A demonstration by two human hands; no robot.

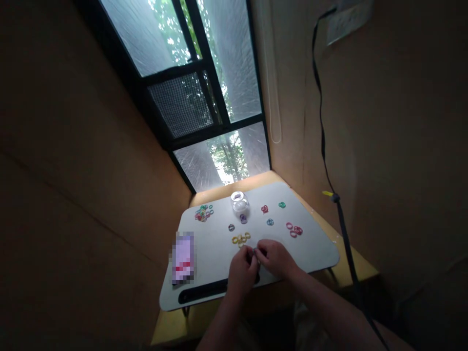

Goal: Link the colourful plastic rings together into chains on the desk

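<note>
My left hand point(243, 269) and my right hand point(275, 255) meet over the front of a white lap table point(210, 253). Their fingertips pinch together on a small greyish hair tie point(255, 251), mostly covered by the fingers. Just beyond them lies a group of yellow hair ties point(240, 239). Further back are purple ones point(243, 219), a dark one point(231, 227), a blue one point(270, 222), red ones point(264, 209) and green ones point(282, 204). Pink hair ties point(294, 229) sit to the right, and a mixed pile point(203, 213) is at the far left.
A clear round jar point(240, 202) with a white top stands at the table's back. At the left edge lies a blurred purple packet point(183, 257). A black slot point(203, 291) runs along the front. A black cable point(341, 224) hangs on the right, and a window point(234, 151) is behind.
</note>
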